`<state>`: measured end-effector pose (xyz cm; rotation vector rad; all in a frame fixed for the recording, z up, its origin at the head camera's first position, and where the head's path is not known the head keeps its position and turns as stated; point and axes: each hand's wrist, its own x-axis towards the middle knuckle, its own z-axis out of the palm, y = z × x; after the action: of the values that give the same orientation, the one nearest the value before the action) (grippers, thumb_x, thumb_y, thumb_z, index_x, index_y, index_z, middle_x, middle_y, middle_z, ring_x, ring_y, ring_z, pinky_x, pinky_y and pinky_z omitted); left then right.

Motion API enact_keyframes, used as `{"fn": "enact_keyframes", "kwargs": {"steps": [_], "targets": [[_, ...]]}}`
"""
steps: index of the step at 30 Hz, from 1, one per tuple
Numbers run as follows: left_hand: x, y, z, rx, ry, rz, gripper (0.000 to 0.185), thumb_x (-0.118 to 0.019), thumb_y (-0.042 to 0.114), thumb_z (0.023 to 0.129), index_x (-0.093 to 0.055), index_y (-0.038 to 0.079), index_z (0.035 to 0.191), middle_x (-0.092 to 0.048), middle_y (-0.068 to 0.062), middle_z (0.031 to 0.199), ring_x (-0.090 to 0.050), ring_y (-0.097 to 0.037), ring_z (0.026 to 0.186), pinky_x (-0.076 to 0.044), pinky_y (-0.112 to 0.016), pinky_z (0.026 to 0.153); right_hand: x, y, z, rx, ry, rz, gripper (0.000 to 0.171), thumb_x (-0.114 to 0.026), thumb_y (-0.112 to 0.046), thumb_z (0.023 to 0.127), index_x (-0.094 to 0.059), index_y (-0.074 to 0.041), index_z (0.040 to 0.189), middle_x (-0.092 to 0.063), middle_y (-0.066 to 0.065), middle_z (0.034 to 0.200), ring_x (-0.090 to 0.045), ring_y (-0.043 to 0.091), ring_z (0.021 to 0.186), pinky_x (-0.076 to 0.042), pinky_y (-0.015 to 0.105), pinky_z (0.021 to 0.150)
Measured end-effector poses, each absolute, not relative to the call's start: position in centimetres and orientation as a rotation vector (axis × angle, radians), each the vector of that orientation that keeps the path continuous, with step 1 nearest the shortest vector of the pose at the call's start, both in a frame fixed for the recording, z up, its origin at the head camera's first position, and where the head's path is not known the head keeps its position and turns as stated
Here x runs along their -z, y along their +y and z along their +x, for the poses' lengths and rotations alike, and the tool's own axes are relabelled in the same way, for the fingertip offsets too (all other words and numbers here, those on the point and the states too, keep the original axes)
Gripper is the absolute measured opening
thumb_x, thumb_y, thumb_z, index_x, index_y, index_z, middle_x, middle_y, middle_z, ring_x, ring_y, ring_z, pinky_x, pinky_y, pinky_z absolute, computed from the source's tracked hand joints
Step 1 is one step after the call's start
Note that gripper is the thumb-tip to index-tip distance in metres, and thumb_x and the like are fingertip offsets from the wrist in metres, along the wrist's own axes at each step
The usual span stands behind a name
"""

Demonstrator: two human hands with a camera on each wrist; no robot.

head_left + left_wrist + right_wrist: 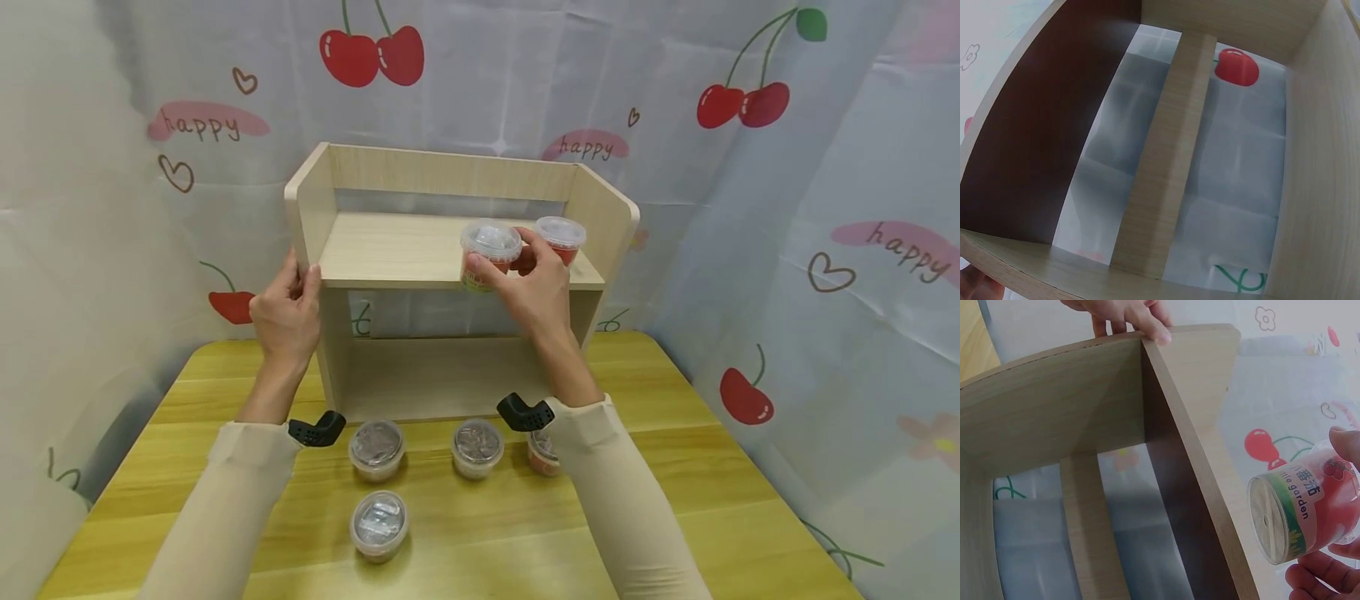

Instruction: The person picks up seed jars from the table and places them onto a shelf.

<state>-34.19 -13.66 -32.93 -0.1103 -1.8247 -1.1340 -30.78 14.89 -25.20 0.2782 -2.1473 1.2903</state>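
Observation:
My right hand (546,292) grips a small clear plastic tub (489,242), thumb on the near side and fingers round the far side. This tub, with a lid and a red and green printed label, is tilted in the right wrist view, its base (1270,519) towards the shelf. In the head view it overlaps the front edge of the upper board (397,250). My left hand (288,308) holds the left side panel of the wooden shelf unit (309,204) at that board's height. A second lidded tub (561,232) stands on the board's right end, partly behind my right hand.
Several lidded tubs stand on the yellow wood-grain table (675,500) before the unit: one at left (377,450), one in the middle (477,448), one nearer me (379,527), one partly behind my right sleeve (542,454). A cherry-print curtain (480,75) hangs behind.

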Motion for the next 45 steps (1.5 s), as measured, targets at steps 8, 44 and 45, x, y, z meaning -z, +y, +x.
{"fn": "enact_keyframes", "kwargs": {"steps": [8,44,45], "targets": [[33.1,-13.5,-34.3,1.141,-1.825,-0.104,0.041,-0.062,0.024,0.098,-0.059,0.011,0.137,-0.071,-0.018,0.109,-0.072,-0.031,0.092,-0.036,0.001,0.072,24.8,14.7,-31.9,-1.239,-2.199,0.256,0.064,-0.082,-0.045,0.077,-0.061,-0.011,0.128,-0.062,0.007,0.091,-0.053,0.018,0.079,-0.040,0.030,0.066],[33.0,-13.6,-34.3,1.107,-1.813,-0.121,0.042,-0.062,0.024,0.098,-0.059,0.005,0.136,-0.072,-0.022,0.099,-0.072,-0.035,0.084,-0.035,0.000,0.068,23.8,13.8,-34.8,-1.130,-2.451,0.122,0.081,-0.075,-0.058,0.078,-0.052,-0.010,0.140,-0.065,0.012,0.112,-0.059,0.024,0.100,-0.049,0.038,0.084],[33.0,-13.6,-34.3,1.107,-1.809,-0.121,0.042,-0.062,0.024,0.098,-0.059,0.005,0.135,-0.072,-0.023,0.098,-0.072,-0.035,0.083,-0.035,0.000,0.068,23.8,13.8,-34.8,-1.131,-2.451,0.120,0.083,-0.075,-0.058,0.079,-0.050,-0.010,0.141,-0.065,0.013,0.114,-0.059,0.024,0.102,-0.049,0.039,0.085]]}}
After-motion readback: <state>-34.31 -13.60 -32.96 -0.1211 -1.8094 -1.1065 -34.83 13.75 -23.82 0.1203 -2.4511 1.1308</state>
